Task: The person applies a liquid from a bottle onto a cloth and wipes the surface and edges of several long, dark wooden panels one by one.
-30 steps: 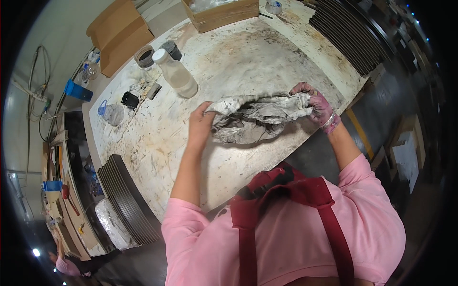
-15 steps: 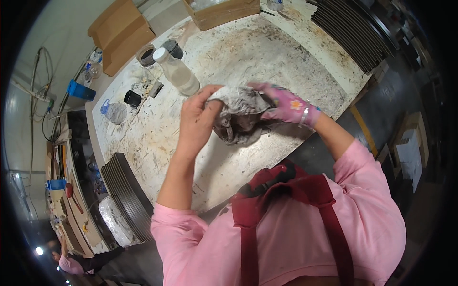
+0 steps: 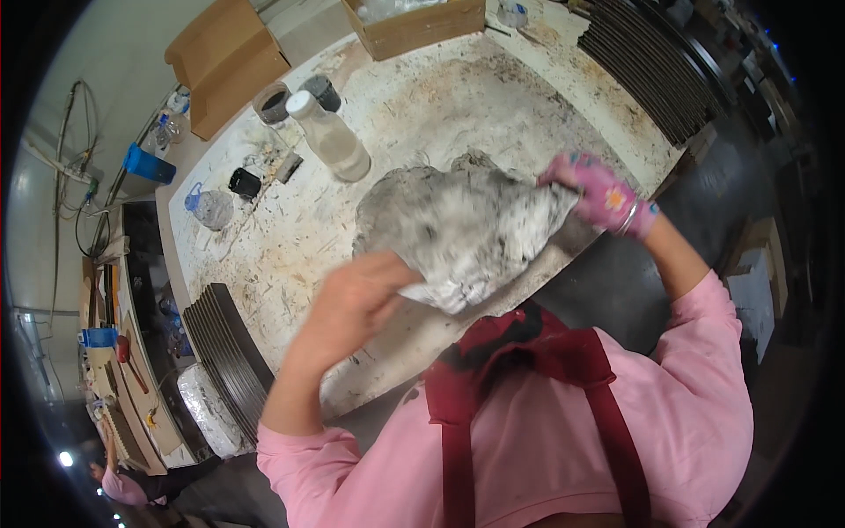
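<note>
Grey-white stained cloth [image 3: 458, 231], crumpled, spread wide, held up above worktable, edges pinched both sides.

Even, fairly bright light falls from above on the stained white worktable [image 3: 440, 114], with only soft shadows and no harsh glare. The bare left hand [image 3: 356, 299] is smeared by motion blur, and the grey-white crumpled cloth [image 3: 458, 229] is slightly soft. Fisheye distortion bends the table's straight edges, and the picture darkens to black at the rim, with small bright lamps at the near left.

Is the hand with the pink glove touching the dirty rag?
Touching. The head view shows the gloved right hand gripping a corner of the grey rag.
</note>
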A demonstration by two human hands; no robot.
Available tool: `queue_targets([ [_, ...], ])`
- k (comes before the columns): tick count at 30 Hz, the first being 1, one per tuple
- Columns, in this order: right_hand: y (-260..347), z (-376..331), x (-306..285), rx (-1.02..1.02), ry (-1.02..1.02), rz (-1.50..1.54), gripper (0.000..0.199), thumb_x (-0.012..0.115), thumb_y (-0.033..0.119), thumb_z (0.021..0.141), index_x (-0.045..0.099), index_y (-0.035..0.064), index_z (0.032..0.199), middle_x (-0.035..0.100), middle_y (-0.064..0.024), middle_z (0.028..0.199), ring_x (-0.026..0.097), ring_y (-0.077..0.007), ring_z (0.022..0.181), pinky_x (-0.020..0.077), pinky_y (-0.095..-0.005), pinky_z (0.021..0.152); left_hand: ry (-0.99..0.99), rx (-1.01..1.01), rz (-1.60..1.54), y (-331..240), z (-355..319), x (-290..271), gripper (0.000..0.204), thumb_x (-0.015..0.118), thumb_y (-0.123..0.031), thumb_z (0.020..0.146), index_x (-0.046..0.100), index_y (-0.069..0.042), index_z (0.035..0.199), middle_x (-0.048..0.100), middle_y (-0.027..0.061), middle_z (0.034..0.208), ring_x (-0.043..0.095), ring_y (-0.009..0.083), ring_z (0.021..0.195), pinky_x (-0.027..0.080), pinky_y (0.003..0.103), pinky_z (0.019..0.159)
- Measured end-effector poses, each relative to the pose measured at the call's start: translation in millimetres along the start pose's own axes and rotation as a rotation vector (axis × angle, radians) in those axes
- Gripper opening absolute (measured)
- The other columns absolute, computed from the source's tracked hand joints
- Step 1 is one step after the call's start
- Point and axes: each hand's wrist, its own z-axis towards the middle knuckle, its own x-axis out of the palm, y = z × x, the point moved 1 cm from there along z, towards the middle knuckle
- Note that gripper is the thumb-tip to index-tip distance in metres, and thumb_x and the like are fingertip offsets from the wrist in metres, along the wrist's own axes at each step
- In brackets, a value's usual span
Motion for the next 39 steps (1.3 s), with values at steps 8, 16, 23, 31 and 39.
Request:
queue_targets([
  [8,-7.5,-19.4,53.0,0.284,0.142,0.188,0.055,0.065,0.032,0.084,0.047,0.0063,0.13,0.052,-0.0154,0.126,0.055,-0.0334,0.113,0.0436,-0.0377,0.096,0.165,-0.244,-0.071,45.2,-27.8,62.3,0.027,0.068,-0.02,0.08,0.063,-0.003,0.1,0.062,0.0155,0.102,0.06,0.0344,0.093,0.05,0.04,0.08],
  [16,-47.3,30.0,132.9,0.191,0.01,-0.297,0.041,0.066,0.026,0.081,0.059,0.0101,0.118,0.052,-0.0143,0.129,0.052,-0.0318,0.117,0.044,-0.0381,0.093,-0.147,-0.38,0.293,127.9,-0.6,113.6,0.031,0.07,-0.015,0.078,0.063,-0.003,0.106,0.059,0.0159,0.109,0.056,0.0375,0.097,0.046,0.042,0.083],
  [23,7.2,60.0,141.4,0.528,0.045,2.408,0.034,0.054,0.026,0.093,0.058,0.0041,0.12,0.065,-0.0137,0.112,0.062,-0.0273,0.104,0.0465,-0.0405,0.095,-0.555,-0.355,-0.325,85.6,65.3,104.6,0.018,0.063,-0.014,0.085,0.063,0.002,0.093,0.064,0.0169,0.093,0.061,0.034,0.085,0.048,0.036,0.075],
  [31,24.5,66.4,144.4,0.661,-0.065,2.042,0.032,0.054,0.016,0.094,0.054,0.0001,0.122,0.065,-0.014,0.112,0.066,-0.027,0.096,0.0538,-0.0441,0.089,-0.427,-0.244,0.112,82.2,75.3,83.5,0.043,0.065,-0.018,0.086,0.051,-0.002,0.124,0.055,0.0168,0.122,0.053,0.0333,0.113,0.041,0.036,0.096],
  [39,-9.5,76.7,139.8,0.343,-0.026,2.427,0.032,0.046,0.02,0.096,0.057,0.0006,0.119,0.064,-0.0155,0.114,0.064,-0.0287,0.102,0.0502,-0.0451,0.093,0.043,-0.553,-1.561,75.2,43.3,126.6,0.069,0.068,-0.022,0.087,0.031,-0.002,0.142,0.046,0.0115,0.136,0.044,0.0205,0.126,0.034,0.033,0.107],
])
